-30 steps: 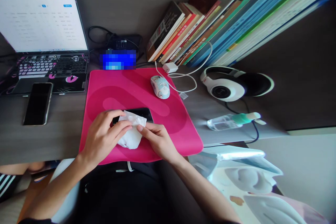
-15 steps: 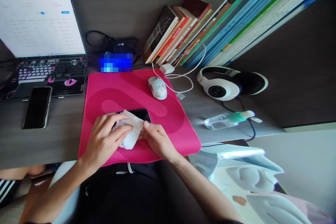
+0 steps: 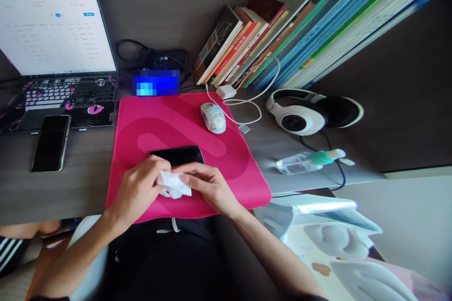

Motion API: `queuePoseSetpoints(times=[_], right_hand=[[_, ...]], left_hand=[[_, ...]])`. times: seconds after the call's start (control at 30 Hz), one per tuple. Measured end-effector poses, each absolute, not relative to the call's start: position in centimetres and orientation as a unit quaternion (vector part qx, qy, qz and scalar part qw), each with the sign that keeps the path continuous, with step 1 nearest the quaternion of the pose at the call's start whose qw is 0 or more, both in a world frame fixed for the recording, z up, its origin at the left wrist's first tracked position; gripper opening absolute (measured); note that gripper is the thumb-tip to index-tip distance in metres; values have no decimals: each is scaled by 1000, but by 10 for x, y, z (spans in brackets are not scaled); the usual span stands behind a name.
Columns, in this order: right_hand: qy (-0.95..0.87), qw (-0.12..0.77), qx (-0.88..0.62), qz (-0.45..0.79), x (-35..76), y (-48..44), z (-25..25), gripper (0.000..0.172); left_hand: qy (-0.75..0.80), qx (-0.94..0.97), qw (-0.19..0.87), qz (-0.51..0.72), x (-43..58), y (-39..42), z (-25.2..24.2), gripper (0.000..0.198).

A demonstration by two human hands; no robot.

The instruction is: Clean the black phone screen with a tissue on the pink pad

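Note:
A crumpled white tissue is pinched between both my hands above the pink desk mat. My left hand grips its left side with bent fingers. On the other side, my right hand holds it between thumb and fingers. Just beyond my hands a black phone-like device lies flat on the mat, its near part hidden by my fingers. A patterned mouse rests further up the mat, apart from my hands.
At left are an open laptop and a dark phone. A white charger with cable, headphones and a clear spray bottle lie right. Books line the back. Another person's leg shows lower left.
The tissue has gone from spread out to bunched up. My right fingers have moved up and over it, my left hand has curled in, and more of the black device shows.

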State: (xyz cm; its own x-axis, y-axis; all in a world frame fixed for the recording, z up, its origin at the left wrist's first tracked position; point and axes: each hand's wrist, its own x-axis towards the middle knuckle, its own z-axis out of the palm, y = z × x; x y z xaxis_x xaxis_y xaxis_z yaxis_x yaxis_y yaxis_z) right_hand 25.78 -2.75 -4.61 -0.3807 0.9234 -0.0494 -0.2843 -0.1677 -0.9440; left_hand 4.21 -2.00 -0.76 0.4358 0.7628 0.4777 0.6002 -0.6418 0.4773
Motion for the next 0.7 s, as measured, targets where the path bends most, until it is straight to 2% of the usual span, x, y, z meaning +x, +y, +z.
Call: queuePoseSetpoints(times=[0.1, 0.2, 0.27, 0.4, 0.47, 0.7], right_hand=[[-435, 469, -328, 695, 255, -26, -46, 25], [-427, 472, -323, 701, 254, -24, -44, 36], [-447, 456, -316, 702, 255, -23, -43, 38], [-473, 443, -311, 695, 256, -23, -42, 27], [-474, 445, -319, 690, 256, -24, -42, 26], [-514, 433, -355, 650, 253, -27, -42, 25]], left_hand=[[360, 865, 37, 347, 42, -21, -7, 31], [334, 883, 17, 330, 39, -21, -4, 27], [296, 901, 33, 315, 37, -21, -1, 24], [262, 909, 60, 319, 35, -20, 2, 19], [273, 906, 93, 311, 34, -19, 3, 18], [296, 888, 235, 262, 29, -17, 12, 29]])
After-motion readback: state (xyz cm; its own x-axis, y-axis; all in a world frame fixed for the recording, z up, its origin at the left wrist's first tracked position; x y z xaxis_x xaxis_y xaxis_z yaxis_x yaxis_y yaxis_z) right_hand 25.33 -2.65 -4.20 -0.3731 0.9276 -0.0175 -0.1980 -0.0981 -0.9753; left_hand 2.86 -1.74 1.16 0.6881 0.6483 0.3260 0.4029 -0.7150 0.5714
